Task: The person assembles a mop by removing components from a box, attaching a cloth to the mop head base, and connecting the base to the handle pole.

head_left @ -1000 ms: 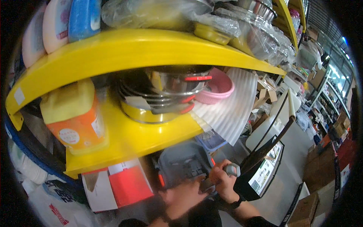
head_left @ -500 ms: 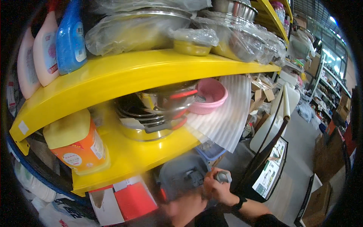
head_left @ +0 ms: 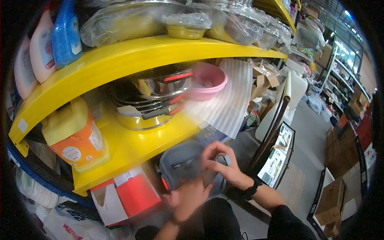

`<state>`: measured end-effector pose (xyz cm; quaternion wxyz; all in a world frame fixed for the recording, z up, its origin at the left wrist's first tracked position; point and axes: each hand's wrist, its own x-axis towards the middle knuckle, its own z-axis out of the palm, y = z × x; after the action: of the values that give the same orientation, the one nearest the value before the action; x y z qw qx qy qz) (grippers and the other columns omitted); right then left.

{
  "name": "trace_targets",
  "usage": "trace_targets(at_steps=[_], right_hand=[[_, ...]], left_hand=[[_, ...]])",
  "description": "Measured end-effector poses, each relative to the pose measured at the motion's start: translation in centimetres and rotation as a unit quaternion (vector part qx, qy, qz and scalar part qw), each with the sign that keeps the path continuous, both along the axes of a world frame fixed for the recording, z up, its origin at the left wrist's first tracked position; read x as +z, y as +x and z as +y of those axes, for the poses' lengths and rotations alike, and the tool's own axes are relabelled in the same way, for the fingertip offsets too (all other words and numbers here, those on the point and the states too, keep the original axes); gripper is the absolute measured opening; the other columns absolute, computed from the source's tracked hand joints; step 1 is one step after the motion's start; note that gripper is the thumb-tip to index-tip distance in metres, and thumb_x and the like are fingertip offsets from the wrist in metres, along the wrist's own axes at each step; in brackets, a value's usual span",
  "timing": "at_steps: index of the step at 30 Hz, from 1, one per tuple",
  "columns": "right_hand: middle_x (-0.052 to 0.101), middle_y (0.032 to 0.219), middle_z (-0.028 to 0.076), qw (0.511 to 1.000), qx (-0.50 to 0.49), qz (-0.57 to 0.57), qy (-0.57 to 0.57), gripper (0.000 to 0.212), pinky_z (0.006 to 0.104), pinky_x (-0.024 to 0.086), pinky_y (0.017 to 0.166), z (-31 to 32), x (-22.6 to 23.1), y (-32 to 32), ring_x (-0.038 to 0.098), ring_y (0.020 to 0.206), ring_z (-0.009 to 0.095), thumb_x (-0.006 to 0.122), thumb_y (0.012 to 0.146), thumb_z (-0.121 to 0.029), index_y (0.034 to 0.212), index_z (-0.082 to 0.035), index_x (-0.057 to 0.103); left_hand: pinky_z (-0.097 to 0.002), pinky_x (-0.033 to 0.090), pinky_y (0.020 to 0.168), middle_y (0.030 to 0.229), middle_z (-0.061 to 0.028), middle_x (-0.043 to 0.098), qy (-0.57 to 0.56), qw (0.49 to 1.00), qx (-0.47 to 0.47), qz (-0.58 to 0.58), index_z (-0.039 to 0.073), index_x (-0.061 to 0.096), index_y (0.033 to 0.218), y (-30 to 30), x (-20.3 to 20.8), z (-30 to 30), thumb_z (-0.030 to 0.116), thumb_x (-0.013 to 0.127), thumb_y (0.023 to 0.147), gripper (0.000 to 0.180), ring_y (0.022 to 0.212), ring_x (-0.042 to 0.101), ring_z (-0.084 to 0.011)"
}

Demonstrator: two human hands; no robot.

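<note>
In the lower middle, my right hand, with a dark watch on its wrist, is closed round a grey rounded handle. What the handle belongs to is mostly hidden below the hand. My left hand is lower and a little to the left, close to the right one. Motion smears its fingers, so I cannot tell whether it grips anything. Beyond both hands stands a dark grey plastic bin with a small red part on its left side. My hands cover its near side.
A yellow shelf holds stacked metal pots, a pink basin and an orange-labelled jug. Spray bottles and plastic-wrapped bowls stand above. A red and white box lies left of the bin; cardboard boxes are at right.
The view has shifted, so the shelf sits higher and further left. My right hand stays closed on the grey handle and shows higher in view. My left hand and forearm have come further into view.
</note>
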<state>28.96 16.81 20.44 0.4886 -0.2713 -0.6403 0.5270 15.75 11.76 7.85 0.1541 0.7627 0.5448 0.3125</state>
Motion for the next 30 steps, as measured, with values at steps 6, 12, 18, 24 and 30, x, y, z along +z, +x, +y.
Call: trace_targets(at_steps=[6, 12, 18, 24, 30], right_hand=[[0.064, 0.088, 0.008, 0.966, 0.098, -0.168, 0.171, 0.023, 0.0316, 0.048, 0.079, 0.5, 7.6, 1.5, 0.062, 0.084, 0.018, 0.072, 0.079, -0.012, 0.096, -0.001, 0.061], [0.065, 0.075, 0.019, 0.72, 0.071, -0.629, 0.283, 0.039, 0.044, 0.052, 0.066, -0.2, 8.4, -0.5, 0.064, 0.072, 0.039, 0.07, 0.079, -0.04, 0.079, -0.001, 0.063], [0.066, 0.07, 0.017, 0.794, 0.006, -0.514, 0.325, 0.038, 0.0454, 0.052, 0.063, 0.3, 6.1, -0.8, 0.066, 0.068, 0.036, 0.07, 0.077, -0.042, 0.072, -0.005, 0.064], [0.067, 0.07, 0.014, 0.868, 0.036, -0.412, 0.273, 0.031, 0.0428, 0.052, 0.062, 0.8, 5.6, -0.2, 0.066, 0.066, 0.033, 0.07, 0.077, -0.037, 0.074, -0.007, 0.065], [0.067, 0.068, 0.012, 0.878, 0.012, -0.393, 0.274, 0.029, 0.0416, 0.052, 0.062, 1.4, 5.3, -0.2, 0.066, 0.065, 0.032, 0.07, 0.077, -0.035, 0.073, -0.006, 0.066]], left_hand=[[-0.0481, 0.051, 0.05, 0.062, -0.0176, 0.064, 0.055, 0.997, 0.04, 0.029, 0.0, 0.054, 0.108, 0.2, 0.0, -0.1, 0.04, 0.066, 0.086, 0.047, 0.055, 0.064, -0.0379], [-0.0455, 0.05, 0.051, 0.062, -0.0142, 0.063, 0.104, 0.994, 0.026, -0.01, 0.005, 0.065, 0.09, 0.7, -0.2, 0.1, 0.047, 0.063, 0.086, 0.042, 0.053, 0.063, -0.0337], [-0.0458, 0.052, 0.052, 0.062, -0.0158, 0.063, 0.01, 0.997, 0.064, 0.045, 0.001, 0.063, 0.097, 0.7, -0.8, 0.0, 0.05, 0.063, 0.085, 0.05, 0.053, 0.063, -0.0343], [-0.0433, 0.052, 0.055, 0.063, -0.0105, 0.065, -0.047, 0.998, 0.045, 0.017, 0.003, 0.061, 0.094, -0.5, 1.7, -1.0, 0.041, 0.076, 0.076, 0.045, 0.057, 0.066, -0.0317], [-0.039, 0.051, 0.058, 0.087, -0.0116, 0.06, 0.046, 0.996, 0.079, -0.019, 0.005, 0.059, 0.103, -4.5, 4.1, -4.2, 0.021, 0.077, 0.075, 0.036, 0.065, 0.064, -0.0279]])
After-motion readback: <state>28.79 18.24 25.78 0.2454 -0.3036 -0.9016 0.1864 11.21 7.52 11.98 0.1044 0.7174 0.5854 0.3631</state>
